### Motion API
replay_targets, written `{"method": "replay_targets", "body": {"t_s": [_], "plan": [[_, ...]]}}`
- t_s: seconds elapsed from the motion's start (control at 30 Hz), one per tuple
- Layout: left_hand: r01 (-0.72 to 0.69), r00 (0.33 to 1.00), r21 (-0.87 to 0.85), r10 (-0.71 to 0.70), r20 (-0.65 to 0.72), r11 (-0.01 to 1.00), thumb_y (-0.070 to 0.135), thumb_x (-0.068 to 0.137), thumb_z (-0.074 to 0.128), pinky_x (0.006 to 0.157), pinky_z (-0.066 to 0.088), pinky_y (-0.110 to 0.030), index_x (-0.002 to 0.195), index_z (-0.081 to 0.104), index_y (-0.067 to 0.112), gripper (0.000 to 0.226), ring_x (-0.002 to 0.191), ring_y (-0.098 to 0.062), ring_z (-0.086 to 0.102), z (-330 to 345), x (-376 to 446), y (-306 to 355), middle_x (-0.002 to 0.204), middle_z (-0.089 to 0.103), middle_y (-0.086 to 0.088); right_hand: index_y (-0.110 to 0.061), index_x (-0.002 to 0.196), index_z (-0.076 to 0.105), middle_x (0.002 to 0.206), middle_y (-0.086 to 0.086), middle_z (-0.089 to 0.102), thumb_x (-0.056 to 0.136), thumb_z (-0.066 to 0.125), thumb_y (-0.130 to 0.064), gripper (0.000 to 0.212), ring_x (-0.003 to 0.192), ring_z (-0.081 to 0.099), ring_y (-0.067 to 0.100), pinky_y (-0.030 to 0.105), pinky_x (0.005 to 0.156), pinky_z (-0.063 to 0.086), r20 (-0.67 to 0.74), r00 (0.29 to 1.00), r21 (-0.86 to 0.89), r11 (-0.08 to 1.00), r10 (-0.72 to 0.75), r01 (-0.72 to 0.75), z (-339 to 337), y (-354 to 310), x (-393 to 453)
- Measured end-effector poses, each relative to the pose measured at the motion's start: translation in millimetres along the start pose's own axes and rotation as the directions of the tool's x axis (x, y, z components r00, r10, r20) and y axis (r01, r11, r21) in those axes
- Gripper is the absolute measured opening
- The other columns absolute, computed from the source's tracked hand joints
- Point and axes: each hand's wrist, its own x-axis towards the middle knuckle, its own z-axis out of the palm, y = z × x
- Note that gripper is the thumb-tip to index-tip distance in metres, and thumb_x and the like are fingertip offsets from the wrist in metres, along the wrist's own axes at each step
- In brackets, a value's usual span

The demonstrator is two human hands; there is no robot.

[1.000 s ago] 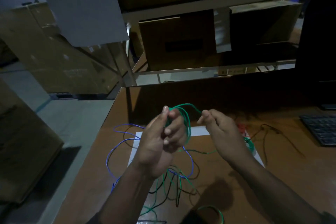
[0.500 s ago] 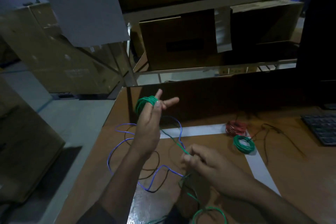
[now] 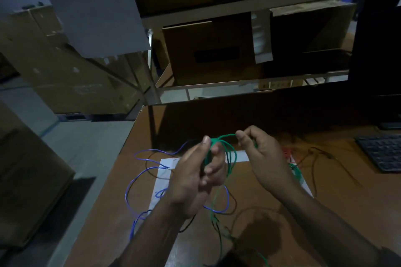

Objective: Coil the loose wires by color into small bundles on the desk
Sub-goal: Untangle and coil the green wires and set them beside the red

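The thin, smooth green wire (image 3: 230, 159) makes round loops around the fingers of the left hand (image 3: 193, 182), which clamp it. The right hand (image 3: 263, 158) pinches one loop above the brown surface (image 3: 325, 208), where blue wire (image 3: 138, 180) lies loose

Both hands (left (image 3: 193, 182), right (image 3: 263, 158)) grip green wire (image 3: 230, 154) above desk (image 3: 325, 212).

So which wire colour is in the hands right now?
The green wire: the left hand holds its loops while the right hand pinches a strand. The blue wire and black wire lie loose on the desk.
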Motion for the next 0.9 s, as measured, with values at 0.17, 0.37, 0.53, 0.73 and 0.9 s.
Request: {"method": "replay_targets", "body": {"t_s": [0.17, 0.37, 0.53, 0.73, 0.9], "plan": [[-0.15, 0.986, -0.068, 0.144, -0.08, 0.986, 0.033, 0.109, 0.03, 0.048, 0.021, -0.019, 0.103, 0.068, 0.01, 0.044, 0.042, 0.0, 0.034, -2.3, 5.5, 10.9, 0.105, 0.075, -0.014, -0.016, 0.089, 0.054, 0.064, -0.007, 0.045, 0.109, 0.035, -0.04, 0.036, 0.058, 0.045, 0.004, 0.016, 0.053, 0.035, 0.182, 0.979, -0.023, 0.996, 0.093, -0.091, 15.1, 0.5, -19.2], [-0.327, 0.892, 0.213, 0.376, -0.251, 0.92, 0.029, 0.11, 0.03, 0.064, 0.04, -0.02, 0.142, 0.05, 0.005, 0.045, 0.067, -0.007, 0.041, -9.4, 13.8, 19.3, 0.144, 0.062, -0.01, -0.028, 0.1, 0.055, 0.068, -0.005, 0.052, 0.106, 0.039, -0.044, 0.023, 0.052, 0.064, 0.017, 0.028, 0.052, 0.051, 0.488, 0.858, 0.005, 0.983, 0.159, -0.185, 21.1, 8.5, -39.6], [-0.349, 0.828, 0.266, 0.429, -0.362, 0.899, 0.028, 0.111, 0.032, 0.07, 0.045, -0.023, 0.142, 0.049, 0.008, 0.041, 0.072, -0.007, 0.047, -20.2, 21.2, 16.3, 0.143, 0.064, -0.004, -0.028, 0.122, 0.047, 0.103, 0.001, 0.066, 0.108, 0.037, -0.038, 0.02, 0.091, 0.062, 0.027, 0.045, 0.08, 0.051, 0.669, 0.734, -0.28, 0.954, 0.114, 0.106, 15.0, 1.2, -46.9], [-0.16, 0.804, 0.875, 0.575, -0.153, 0.457, 0.029, 0.112, 0.028, 0.08, 0.053, -0.028, 0.126, 0.053, 0.007, 0.036, 0.083, -0.007, 0.072, -30.5, 23.4, -6.7, 0.11, 0.076, 0.001, -0.031, 0.106, 0.053, 0.092, -0.011, 0.062, 0.106, 0.036, -0.047, 0.023, 0.088, 0.058, 0.012, 0.038, 0.076, 0.048, 0.54, 0.835, -0.256, 0.924, -0.107, 0.284, 11.8, -19.0, -40.9], [-0.025, 0.915, 0.914, 0.378, -0.141, 0.404, 0.034, 0.11, 0.036, 0.056, 0.043, -0.032, 0.104, 0.061, 0.042, 0.027, 0.054, -0.011, 0.053, -44.2, 17.7, -16.8, 0.063, 0.056, 0.011, -0.031, 0.088, 0.057, 0.077, -0.013, 0.056, 0.102, 0.047, -0.044, 0.023, 0.074, 0.055, 0.001, 0.021, 0.062, 0.04, 0.158, 0.964, -0.178, 0.954, -0.213, 0.24, 2.7, -15.3, -19.4]]}}
